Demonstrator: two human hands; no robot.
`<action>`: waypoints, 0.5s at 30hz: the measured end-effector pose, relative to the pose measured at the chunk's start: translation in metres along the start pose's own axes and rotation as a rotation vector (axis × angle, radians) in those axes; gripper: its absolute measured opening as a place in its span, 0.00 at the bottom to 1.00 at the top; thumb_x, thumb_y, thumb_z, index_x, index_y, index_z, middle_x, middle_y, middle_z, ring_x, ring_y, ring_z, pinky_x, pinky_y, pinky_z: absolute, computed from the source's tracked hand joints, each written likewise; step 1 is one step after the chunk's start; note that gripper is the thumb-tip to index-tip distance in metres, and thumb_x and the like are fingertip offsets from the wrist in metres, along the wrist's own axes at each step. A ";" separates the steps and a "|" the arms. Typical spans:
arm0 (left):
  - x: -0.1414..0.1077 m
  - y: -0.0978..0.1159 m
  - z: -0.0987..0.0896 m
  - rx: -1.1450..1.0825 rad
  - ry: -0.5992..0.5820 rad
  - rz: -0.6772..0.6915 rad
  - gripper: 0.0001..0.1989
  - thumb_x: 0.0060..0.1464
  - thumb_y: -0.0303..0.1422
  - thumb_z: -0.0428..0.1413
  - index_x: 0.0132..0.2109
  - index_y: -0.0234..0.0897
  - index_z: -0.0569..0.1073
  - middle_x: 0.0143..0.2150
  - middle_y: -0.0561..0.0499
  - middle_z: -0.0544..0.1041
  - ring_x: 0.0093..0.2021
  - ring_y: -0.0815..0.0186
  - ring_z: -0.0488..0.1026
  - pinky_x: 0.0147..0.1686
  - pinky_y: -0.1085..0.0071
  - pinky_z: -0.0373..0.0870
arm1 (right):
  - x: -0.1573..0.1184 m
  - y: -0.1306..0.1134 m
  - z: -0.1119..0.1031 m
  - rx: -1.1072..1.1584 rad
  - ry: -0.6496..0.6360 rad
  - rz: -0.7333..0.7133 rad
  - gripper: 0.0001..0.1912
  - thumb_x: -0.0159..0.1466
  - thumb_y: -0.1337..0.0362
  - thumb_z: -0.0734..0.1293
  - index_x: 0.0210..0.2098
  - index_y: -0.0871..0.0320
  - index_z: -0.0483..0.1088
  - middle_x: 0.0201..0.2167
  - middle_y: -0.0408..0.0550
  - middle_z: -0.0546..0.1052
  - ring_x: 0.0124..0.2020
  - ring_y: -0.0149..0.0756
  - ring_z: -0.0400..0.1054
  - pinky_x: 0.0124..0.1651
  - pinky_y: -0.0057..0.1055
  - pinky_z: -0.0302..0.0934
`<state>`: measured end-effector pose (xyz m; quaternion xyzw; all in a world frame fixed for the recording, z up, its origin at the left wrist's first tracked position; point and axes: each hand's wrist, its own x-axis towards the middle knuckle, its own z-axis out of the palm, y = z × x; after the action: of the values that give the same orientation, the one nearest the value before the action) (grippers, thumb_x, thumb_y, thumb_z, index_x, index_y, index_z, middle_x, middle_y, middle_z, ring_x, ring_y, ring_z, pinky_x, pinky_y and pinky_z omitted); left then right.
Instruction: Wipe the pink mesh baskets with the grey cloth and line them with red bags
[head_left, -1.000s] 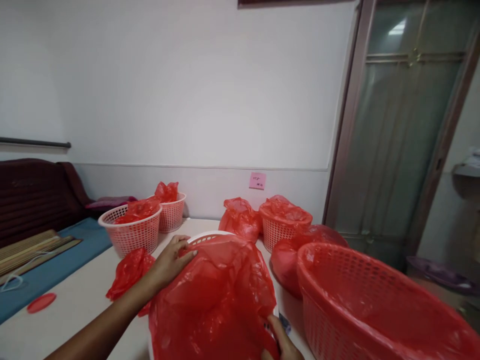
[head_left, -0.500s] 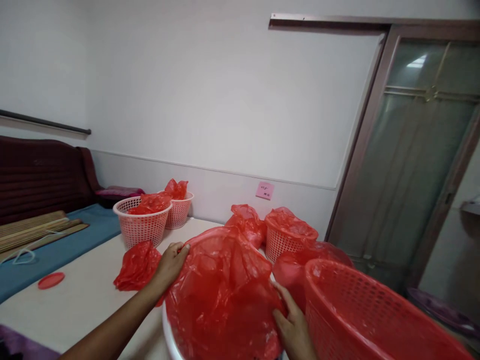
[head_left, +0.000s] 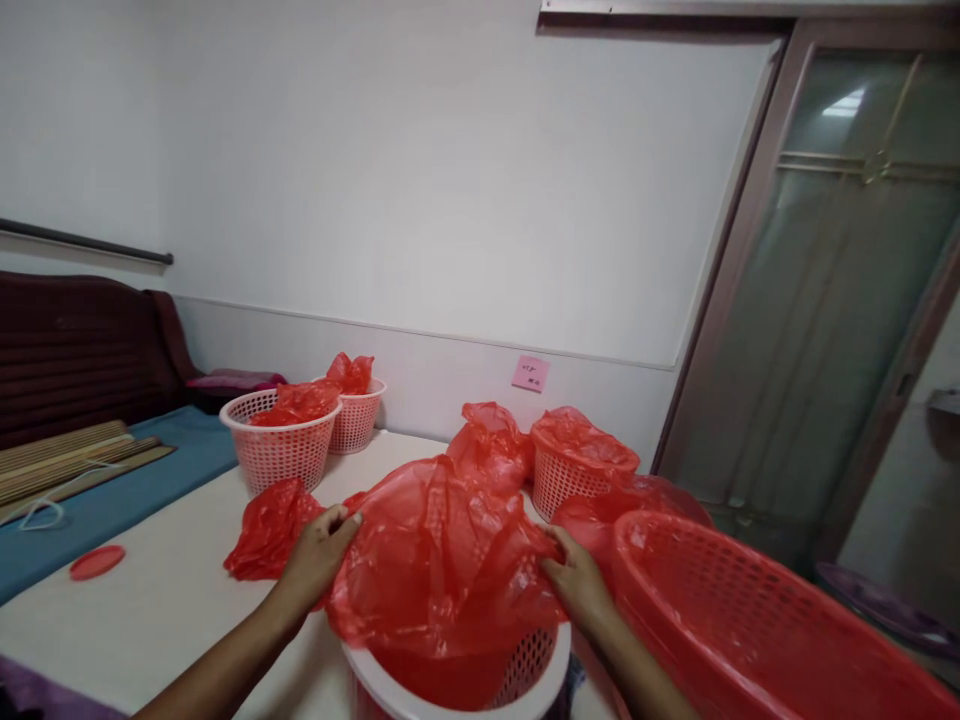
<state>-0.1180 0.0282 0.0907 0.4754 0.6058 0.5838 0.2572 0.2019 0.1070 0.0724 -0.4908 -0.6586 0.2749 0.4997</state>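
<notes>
A thin red plastic bag [head_left: 442, 560] is stretched between my two hands over a white basket [head_left: 551, 675] at the bottom centre. My left hand [head_left: 319, 550] pinches the bag's left edge, and my right hand [head_left: 576, 575] grips its right edge. The bag covers the far part of the basket's rim, while the near rim and some inner holes show. Beside my left hand lies a crumpled red bag [head_left: 271, 530]. To the right of my right hand is a large red basket [head_left: 697, 620].
Two pale baskets [head_left: 281, 455] with red bags stand at the back left. A bag-covered basket [head_left: 570, 475] stands near the wall, below a pink note [head_left: 530, 373]. A red disc [head_left: 97, 562] and bamboo mat [head_left: 75, 460] are on the left.
Both hands have moved up, lifting the bag's near part off the white basket's front rim, which now shows. The view has shifted slightly.
</notes>
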 end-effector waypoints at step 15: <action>-0.045 -0.035 -0.007 -0.078 0.070 0.034 0.16 0.50 0.47 0.55 0.28 0.40 0.65 0.26 0.58 0.63 0.29 0.67 0.61 0.29 0.74 0.62 | 0.020 0.006 0.001 -0.072 -0.142 0.007 0.19 0.50 0.57 0.66 0.40 0.58 0.71 0.37 0.50 0.79 0.40 0.46 0.72 0.46 0.40 0.63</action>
<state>-0.1148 -0.0093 0.0479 0.4546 0.5828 0.6277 0.2441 0.2029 0.1277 0.0748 -0.4903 -0.7001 0.2869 0.4326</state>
